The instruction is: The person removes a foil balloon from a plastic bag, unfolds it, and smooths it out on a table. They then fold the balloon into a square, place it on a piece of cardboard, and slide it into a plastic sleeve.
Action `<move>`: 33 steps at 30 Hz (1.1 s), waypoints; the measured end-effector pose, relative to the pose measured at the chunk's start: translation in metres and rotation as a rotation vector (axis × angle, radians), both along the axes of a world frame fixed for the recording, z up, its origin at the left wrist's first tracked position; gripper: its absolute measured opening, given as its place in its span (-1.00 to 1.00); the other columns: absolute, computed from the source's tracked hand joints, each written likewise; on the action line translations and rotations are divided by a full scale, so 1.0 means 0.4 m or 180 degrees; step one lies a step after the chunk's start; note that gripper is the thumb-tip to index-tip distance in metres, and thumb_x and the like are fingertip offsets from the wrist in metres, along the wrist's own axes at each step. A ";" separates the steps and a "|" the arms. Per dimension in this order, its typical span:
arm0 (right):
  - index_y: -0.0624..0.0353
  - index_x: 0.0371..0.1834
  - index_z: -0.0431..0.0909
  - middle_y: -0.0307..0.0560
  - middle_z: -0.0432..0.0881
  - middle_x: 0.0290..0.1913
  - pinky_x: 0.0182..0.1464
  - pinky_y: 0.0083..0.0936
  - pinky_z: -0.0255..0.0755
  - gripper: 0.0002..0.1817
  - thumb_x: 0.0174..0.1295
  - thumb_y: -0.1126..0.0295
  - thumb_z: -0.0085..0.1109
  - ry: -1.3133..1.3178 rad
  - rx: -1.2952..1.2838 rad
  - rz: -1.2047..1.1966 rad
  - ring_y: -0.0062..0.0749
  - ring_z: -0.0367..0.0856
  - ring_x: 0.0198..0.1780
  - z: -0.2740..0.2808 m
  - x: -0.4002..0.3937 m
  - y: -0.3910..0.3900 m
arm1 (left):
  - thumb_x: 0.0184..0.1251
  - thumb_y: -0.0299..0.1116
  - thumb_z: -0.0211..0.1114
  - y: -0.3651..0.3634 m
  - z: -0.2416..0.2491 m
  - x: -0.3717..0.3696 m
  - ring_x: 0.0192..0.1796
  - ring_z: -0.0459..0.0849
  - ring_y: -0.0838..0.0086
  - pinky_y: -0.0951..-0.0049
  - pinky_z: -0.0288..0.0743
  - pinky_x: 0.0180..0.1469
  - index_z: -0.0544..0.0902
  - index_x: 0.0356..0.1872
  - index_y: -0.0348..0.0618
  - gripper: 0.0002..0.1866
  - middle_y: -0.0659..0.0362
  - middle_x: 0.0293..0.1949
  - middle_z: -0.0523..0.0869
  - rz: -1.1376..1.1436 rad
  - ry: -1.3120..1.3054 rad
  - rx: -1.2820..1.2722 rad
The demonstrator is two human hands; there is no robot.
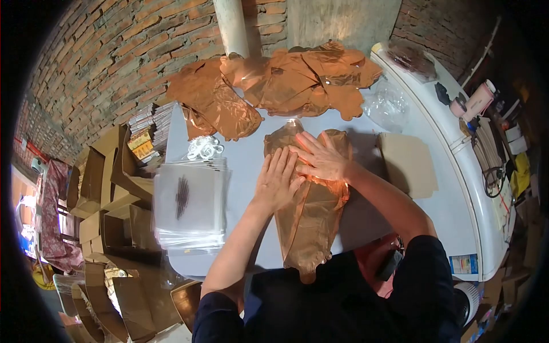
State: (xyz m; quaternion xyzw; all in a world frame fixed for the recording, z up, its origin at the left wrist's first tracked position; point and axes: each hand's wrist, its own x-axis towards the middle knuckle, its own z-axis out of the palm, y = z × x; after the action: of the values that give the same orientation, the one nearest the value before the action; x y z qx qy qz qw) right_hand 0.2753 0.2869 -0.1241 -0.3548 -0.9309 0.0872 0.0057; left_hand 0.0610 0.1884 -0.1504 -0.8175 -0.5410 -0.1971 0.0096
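Observation:
A flat, copper-coloured foil balloon (309,223) lies lengthwise on the table, its narrow end hanging over the near edge toward my body. My left hand (277,180) rests flat on its upper left part, fingers stretched out. Beside it, my right hand (323,157) is pressed on the upper right part with fingers spread. The foil is creased and shiny under my right palm. Farther back lies a loose heap of similar copper foil balloons (297,80).
Left on the table (246,123) are a stack of clear plastic bags (200,200) and white coiled ribbon or straws (205,148). A cardboard sheet (407,166) and clear plastic (386,106) lie right. Open cardboard boxes (128,228) stand left; a brick wall (131,57) rises behind.

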 end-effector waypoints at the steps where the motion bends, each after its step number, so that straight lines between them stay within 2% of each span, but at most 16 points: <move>1: -0.21 0.79 0.10 -0.08 -0.19 0.84 0.74 0.29 -0.52 -0.20 0.62 -0.34 -0.24 0.0060 -0.0083 0.0008 -0.26 -0.32 0.83 0.003 0.003 0.004 | 0.70 0.18 -0.07 0.003 0.009 0.002 0.75 0.09 0.05 -0.04 -0.12 0.75 0.25 0.70 -0.16 -0.22 -0.11 0.70 0.23 0.0033 0.0063 -0.0046; 5: -0.12 0.78 0.13 -0.17 -0.07 0.84 0.72 0.31 -0.41 -0.28 0.67 -0.15 -0.19 -0.0314 -0.0171 0.0058 -0.28 -0.13 0.81 0.078 -0.001 0.051 | 0.70 0.24 -0.10 0.003 0.009 0.003 0.77 0.05 0.03 -0.04 -0.12 0.76 0.27 0.70 -0.13 -0.20 -0.11 0.72 0.18 0.0059 0.0202 -0.0147; 8: -0.04 0.70 0.26 -0.20 0.17 0.76 0.62 0.39 -0.02 -0.35 0.61 0.05 0.00 -0.0191 0.1230 0.0085 -0.19 0.11 0.74 -0.009 0.007 0.096 | 0.70 0.24 -0.10 0.000 0.015 0.005 0.77 0.05 0.03 -0.04 -0.12 0.75 0.28 0.69 -0.12 -0.20 -0.11 0.72 0.19 0.0087 0.0231 -0.0159; 11: -0.04 0.65 0.33 -0.26 0.29 0.71 0.60 0.35 0.03 -0.39 0.59 0.10 0.05 0.0342 0.1599 0.0135 -0.16 0.17 0.71 -0.040 -0.005 0.141 | 0.70 0.25 -0.11 0.003 0.024 0.006 0.77 0.05 0.04 -0.05 -0.12 0.75 0.29 0.68 -0.12 -0.20 -0.11 0.71 0.20 0.0105 0.0194 -0.0193; 14: -0.03 0.58 0.42 -0.27 0.38 0.64 0.59 0.32 0.02 -0.41 0.56 0.03 0.10 0.0406 0.1796 0.0171 -0.19 0.27 0.64 -0.022 -0.017 0.154 | 0.70 0.25 -0.11 -0.006 0.011 0.008 0.77 0.06 0.04 -0.05 -0.13 0.75 0.30 0.68 -0.12 -0.20 -0.12 0.71 0.20 0.0108 0.0189 -0.0161; 20: -0.08 0.61 0.40 -0.33 0.37 0.66 0.60 0.31 0.03 -0.38 0.55 0.03 0.13 0.0221 0.1921 -0.0112 -0.21 0.17 0.69 0.012 -0.008 0.116 | 0.70 0.25 -0.12 0.002 0.012 0.006 0.77 0.03 0.04 -0.03 -0.16 0.76 0.28 0.69 -0.13 -0.20 -0.12 0.71 0.19 0.0107 0.0197 -0.0163; 23: -0.09 0.62 0.39 -0.35 0.35 0.67 0.60 0.29 0.02 -0.39 0.56 0.03 0.11 0.0257 0.1763 -0.0066 -0.23 0.10 0.72 -0.034 0.020 0.084 | 0.70 0.24 -0.12 -0.001 0.015 0.007 0.77 0.05 0.04 -0.03 -0.16 0.76 0.29 0.69 -0.12 -0.21 -0.12 0.71 0.20 0.0116 0.0220 -0.0100; 26: -0.11 0.60 0.41 -0.32 0.40 0.63 0.57 0.24 0.09 -0.36 0.50 -0.01 0.16 0.0201 0.2002 -0.0101 -0.18 0.18 0.69 -0.031 0.037 0.071 | 0.70 0.24 -0.11 -0.001 0.013 0.007 0.76 0.07 0.04 -0.03 -0.15 0.76 0.30 0.68 -0.12 -0.21 -0.13 0.70 0.22 0.0120 0.0216 -0.0063; 29: -0.04 0.43 0.52 -0.15 0.50 0.51 0.46 0.20 0.23 -0.41 0.39 -0.02 0.24 0.0376 0.2172 -0.0516 -0.09 0.40 0.52 -0.029 0.094 0.096 | 0.70 0.23 -0.10 0.004 0.003 0.004 0.76 0.09 0.04 -0.03 -0.13 0.75 0.31 0.68 -0.11 -0.22 -0.13 0.70 0.23 0.0100 0.0171 -0.0016; 32: 0.04 0.10 0.63 -0.04 0.63 0.27 0.30 0.17 0.37 -0.56 0.30 0.01 0.31 -0.0053 0.1208 -0.1842 -0.06 0.57 0.28 0.000 0.138 0.093 | 0.70 0.23 -0.09 0.003 0.000 0.005 0.75 0.10 0.03 -0.03 -0.11 0.75 0.32 0.67 -0.11 -0.22 -0.13 0.69 0.25 0.0099 0.0167 0.0065; 33: 0.09 -0.13 0.64 -0.02 0.70 0.03 0.14 0.15 0.46 -0.67 0.32 0.05 0.31 0.0267 0.1743 -0.1721 -0.02 0.64 0.12 -0.019 0.155 0.079 | 0.70 0.22 -0.09 0.001 0.004 0.006 0.76 0.08 0.05 -0.02 -0.14 0.76 0.31 0.68 -0.11 -0.23 -0.11 0.70 0.23 0.0108 0.0174 0.0016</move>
State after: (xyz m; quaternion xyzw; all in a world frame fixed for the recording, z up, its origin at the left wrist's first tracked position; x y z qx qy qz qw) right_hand 0.3371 0.3187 -0.1317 -0.5689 -0.7915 -0.1547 0.1611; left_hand 0.0634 0.1886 -0.1488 -0.8133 -0.5539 -0.1758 0.0298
